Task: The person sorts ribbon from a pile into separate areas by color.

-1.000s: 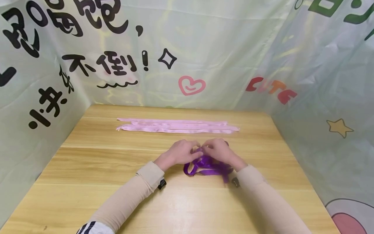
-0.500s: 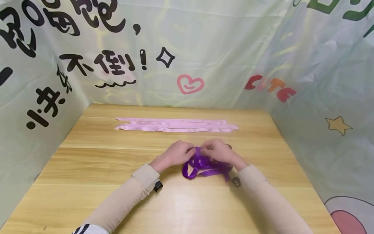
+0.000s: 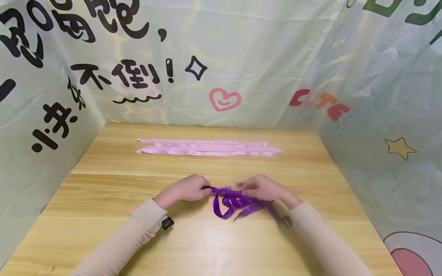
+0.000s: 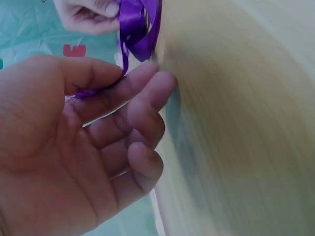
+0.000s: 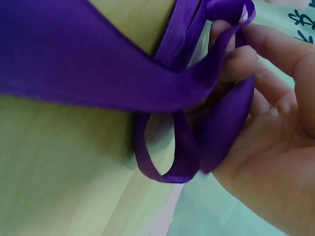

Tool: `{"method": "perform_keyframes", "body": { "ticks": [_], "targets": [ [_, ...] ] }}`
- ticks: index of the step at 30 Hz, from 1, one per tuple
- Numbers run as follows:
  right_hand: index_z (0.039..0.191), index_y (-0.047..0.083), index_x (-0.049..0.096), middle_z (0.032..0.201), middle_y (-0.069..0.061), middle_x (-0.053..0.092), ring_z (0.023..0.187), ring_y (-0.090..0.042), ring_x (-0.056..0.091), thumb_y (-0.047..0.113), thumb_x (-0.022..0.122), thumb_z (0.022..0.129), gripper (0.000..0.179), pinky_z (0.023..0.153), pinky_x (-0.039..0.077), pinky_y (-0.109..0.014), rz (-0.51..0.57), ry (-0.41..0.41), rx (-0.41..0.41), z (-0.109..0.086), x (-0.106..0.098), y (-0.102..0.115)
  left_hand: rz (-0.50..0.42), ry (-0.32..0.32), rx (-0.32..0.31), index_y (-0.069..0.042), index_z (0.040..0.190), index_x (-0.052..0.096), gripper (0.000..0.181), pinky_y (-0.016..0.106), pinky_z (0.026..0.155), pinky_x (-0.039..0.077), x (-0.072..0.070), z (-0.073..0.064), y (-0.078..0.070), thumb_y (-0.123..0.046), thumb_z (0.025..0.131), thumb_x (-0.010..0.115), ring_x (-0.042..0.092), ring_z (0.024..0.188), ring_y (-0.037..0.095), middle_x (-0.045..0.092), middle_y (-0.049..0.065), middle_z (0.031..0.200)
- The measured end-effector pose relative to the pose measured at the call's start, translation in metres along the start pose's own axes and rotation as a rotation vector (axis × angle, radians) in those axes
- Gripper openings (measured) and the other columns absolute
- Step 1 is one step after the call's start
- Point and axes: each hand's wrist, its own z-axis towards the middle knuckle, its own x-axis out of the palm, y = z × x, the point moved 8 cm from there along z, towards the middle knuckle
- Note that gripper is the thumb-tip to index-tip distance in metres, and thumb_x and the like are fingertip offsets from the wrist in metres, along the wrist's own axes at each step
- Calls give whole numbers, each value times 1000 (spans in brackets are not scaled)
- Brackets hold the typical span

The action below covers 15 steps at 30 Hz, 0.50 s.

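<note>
A purple satin ribbon hangs in loops between the two hands, just above the table. The left hand pinches one end of it between thumb and index finger; in the left wrist view the frayed tip of the ribbon pokes out behind the thumb, and the other fingers are loosely bent. The right hand grips the bunched part. Seen from the right wrist, ribbon loops run across the fingers of the right hand, and one broad strand crosses close to the camera.
Several pink ribbons lie side by side, stretched out near the back of the wooden table. Printed fabric walls enclose the table at the back and both sides.
The left hand has moved left and toward the person, drawing the purple ribbon's end away from the right hand. The right hand has shifted slightly nearer and right. The pink ribbons lie unchanged.
</note>
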Motion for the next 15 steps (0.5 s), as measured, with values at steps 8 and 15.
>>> {"method": "perform_keyframes", "body": {
  "ticks": [8,15],
  "targets": [
    [106,8,79,93,3,79,79,-1,64,15,67,100,15,82,53,-25,26,38,-23,-5,8,12,-34,63,-38,-12,79,74,29,20,50,34,1,-28,10,-15,102,57,41,49,4,53,-10,58],
    [106,14,79,96,7,78,86,-1,67,22,67,102,15,91,55,-31,-4,100,-54,-5,24,26,-46,111,-80,-10,74,73,29,18,50,30,-2,-51,18,-11,100,58,38,49,3,50,-11,56]
  ]
}}
